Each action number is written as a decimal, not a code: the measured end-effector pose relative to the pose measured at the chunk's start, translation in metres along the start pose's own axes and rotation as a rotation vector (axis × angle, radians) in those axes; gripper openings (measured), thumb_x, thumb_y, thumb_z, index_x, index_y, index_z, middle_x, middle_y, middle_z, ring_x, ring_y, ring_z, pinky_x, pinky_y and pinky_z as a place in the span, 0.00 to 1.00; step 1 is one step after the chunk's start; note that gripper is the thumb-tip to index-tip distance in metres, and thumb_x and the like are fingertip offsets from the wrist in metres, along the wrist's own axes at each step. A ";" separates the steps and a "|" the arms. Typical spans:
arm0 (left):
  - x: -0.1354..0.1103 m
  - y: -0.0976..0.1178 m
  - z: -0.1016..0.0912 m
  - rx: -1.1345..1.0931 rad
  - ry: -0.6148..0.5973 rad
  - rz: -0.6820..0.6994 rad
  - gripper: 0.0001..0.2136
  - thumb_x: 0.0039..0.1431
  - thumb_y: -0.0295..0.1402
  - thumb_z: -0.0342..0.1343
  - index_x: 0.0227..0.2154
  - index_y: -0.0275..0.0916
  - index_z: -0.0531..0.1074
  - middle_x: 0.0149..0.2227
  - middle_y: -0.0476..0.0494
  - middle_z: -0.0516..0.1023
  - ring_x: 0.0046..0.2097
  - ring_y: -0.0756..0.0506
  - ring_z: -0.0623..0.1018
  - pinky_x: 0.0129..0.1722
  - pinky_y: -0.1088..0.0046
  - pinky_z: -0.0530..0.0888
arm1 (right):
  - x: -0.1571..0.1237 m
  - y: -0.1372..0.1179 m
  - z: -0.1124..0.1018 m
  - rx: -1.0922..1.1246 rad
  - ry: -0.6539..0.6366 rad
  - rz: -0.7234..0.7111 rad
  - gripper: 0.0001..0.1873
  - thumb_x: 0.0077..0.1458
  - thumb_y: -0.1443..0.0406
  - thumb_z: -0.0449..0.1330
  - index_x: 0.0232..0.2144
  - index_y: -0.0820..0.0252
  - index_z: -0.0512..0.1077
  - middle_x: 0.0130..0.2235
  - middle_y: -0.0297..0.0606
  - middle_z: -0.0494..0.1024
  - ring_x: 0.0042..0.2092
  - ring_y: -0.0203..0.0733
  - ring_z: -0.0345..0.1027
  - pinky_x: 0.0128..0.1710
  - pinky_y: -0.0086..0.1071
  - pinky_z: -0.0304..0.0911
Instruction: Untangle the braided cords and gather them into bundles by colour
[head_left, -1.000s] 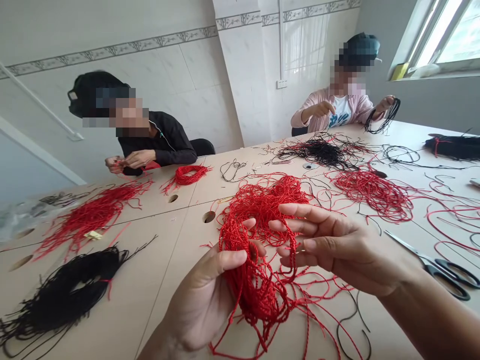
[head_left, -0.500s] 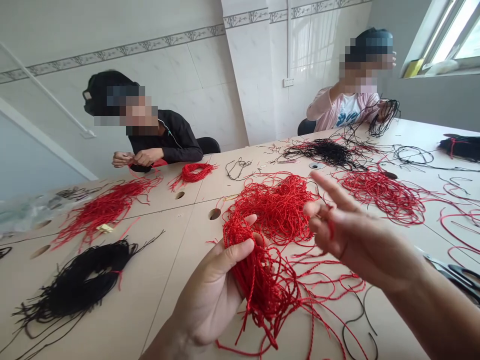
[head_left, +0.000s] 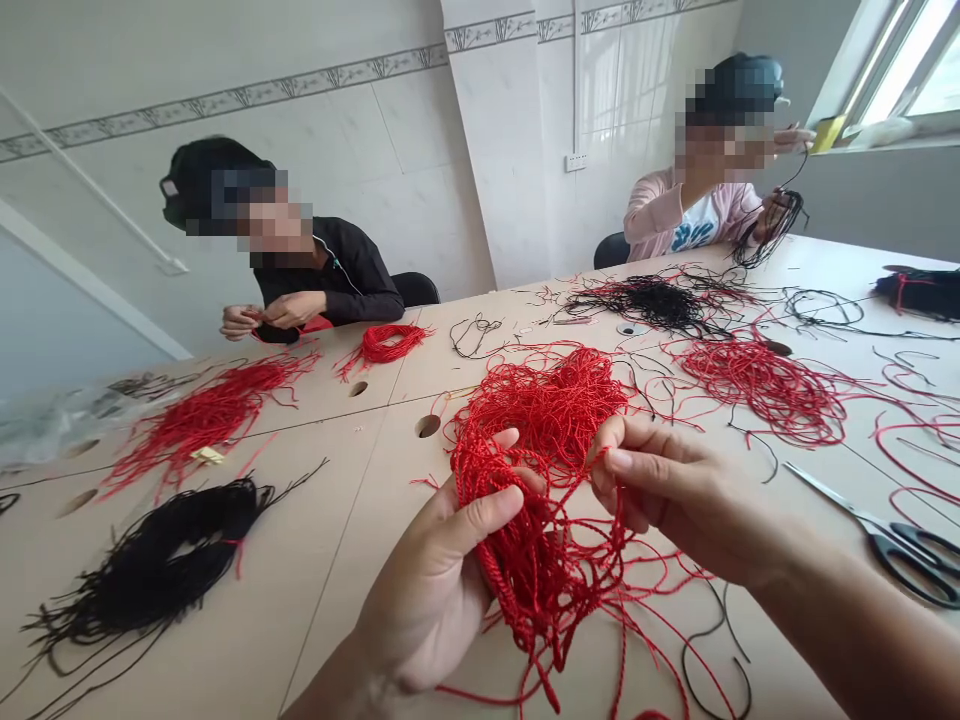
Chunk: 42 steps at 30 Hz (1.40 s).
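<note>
A large tangle of thin braided red cord (head_left: 544, 410) lies on the pale wooden table (head_left: 315, 640) in front of me. My left hand (head_left: 427, 590) grips a thick bunch of it, with the thumb across the front. My right hand (head_left: 667, 495) pinches several strands at the tangle's right side between thumb and fingers. Loose ends hang below both hands and trail across the tabletop. Black-handled scissors (head_left: 900, 550) lie to the right of my right hand, not touching it.
A black cord bundle (head_left: 150, 560) lies at the left, and red cord piles (head_left: 761, 390) (head_left: 202, 415) lie to either side. Two seated people, one in a black jacket (head_left: 330, 280) and one in a pink cardigan (head_left: 675, 215), handle cords across the table. The tabletop has round holes (head_left: 427, 426).
My right hand has come down from its raised, spread pose and now pinches strands in the tangle. My left hand stays on the bunch. The view has shifted slightly, showing the scissors more fully.
</note>
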<state>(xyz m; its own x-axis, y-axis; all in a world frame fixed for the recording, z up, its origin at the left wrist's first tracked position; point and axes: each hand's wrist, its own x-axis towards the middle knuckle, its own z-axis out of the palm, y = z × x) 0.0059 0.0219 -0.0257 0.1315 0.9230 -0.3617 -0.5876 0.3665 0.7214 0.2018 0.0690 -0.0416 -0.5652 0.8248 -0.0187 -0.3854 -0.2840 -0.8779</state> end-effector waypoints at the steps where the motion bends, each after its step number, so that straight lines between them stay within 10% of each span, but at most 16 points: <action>1: 0.000 0.002 0.000 -0.003 0.013 0.017 0.30 0.53 0.23 0.63 0.58 0.45 0.65 0.38 0.47 0.82 0.39 0.45 0.81 0.39 0.70 0.78 | 0.000 -0.002 -0.001 0.032 -0.007 0.002 0.14 0.52 0.59 0.68 0.28 0.60 0.68 0.25 0.30 0.70 0.25 0.28 0.60 0.25 0.23 0.54; 11: 0.001 0.013 -0.002 -0.010 0.064 0.117 0.13 0.57 0.24 0.60 0.46 0.38 0.76 0.42 0.43 0.82 0.46 0.42 0.81 0.48 0.67 0.78 | -0.008 -0.016 -0.008 -0.080 -0.101 -0.195 0.11 0.57 0.58 0.65 0.27 0.58 0.74 0.23 0.30 0.71 0.26 0.30 0.61 0.27 0.23 0.57; 16: 0.003 0.014 0.001 -0.047 0.090 0.197 0.13 0.59 0.22 0.57 0.46 0.37 0.75 0.43 0.41 0.82 0.48 0.41 0.80 0.49 0.65 0.78 | -0.033 -0.039 -0.010 -0.566 -0.718 0.052 0.21 0.58 0.50 0.60 0.28 0.61 0.79 0.30 0.46 0.79 0.34 0.41 0.73 0.33 0.31 0.65; 23: 0.001 0.001 0.005 0.032 0.084 0.145 0.25 0.56 0.23 0.61 0.57 0.43 0.67 0.42 0.44 0.82 0.47 0.41 0.80 0.48 0.63 0.77 | -0.020 -0.016 0.004 -0.877 -0.001 -0.326 0.11 0.59 0.55 0.61 0.35 0.56 0.75 0.28 0.35 0.75 0.27 0.33 0.64 0.24 0.26 0.58; 29: -0.001 -0.015 0.009 0.097 -0.039 0.089 0.24 0.55 0.26 0.63 0.55 0.44 0.69 0.43 0.45 0.82 0.50 0.40 0.78 0.51 0.63 0.74 | -0.007 0.006 0.015 -1.184 0.093 -0.387 0.05 0.55 0.65 0.64 0.30 0.57 0.71 0.30 0.34 0.76 0.28 0.34 0.62 0.26 0.28 0.56; 37: -0.002 -0.002 0.008 0.026 0.088 0.136 0.32 0.54 0.21 0.61 0.61 0.45 0.61 0.38 0.46 0.82 0.43 0.44 0.80 0.46 0.66 0.77 | -0.011 -0.008 -0.001 -1.164 0.124 -0.424 0.07 0.64 0.62 0.55 0.37 0.55 0.73 0.32 0.35 0.74 0.31 0.35 0.64 0.31 0.30 0.58; 42: -0.002 0.012 0.005 -0.037 0.112 0.157 0.20 0.57 0.18 0.56 0.52 0.38 0.71 0.34 0.45 0.82 0.34 0.49 0.81 0.36 0.76 0.79 | -0.009 -0.026 -0.013 -0.628 0.180 -0.250 0.06 0.56 0.62 0.59 0.29 0.57 0.70 0.27 0.34 0.70 0.30 0.35 0.63 0.30 0.31 0.59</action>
<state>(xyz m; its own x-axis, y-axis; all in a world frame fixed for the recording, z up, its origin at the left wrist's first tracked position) 0.0030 0.0254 -0.0133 -0.0527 0.9488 -0.3113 -0.6230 0.2124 0.7528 0.2265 0.0751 -0.0246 -0.3637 0.9121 0.1890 0.0370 0.2169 -0.9755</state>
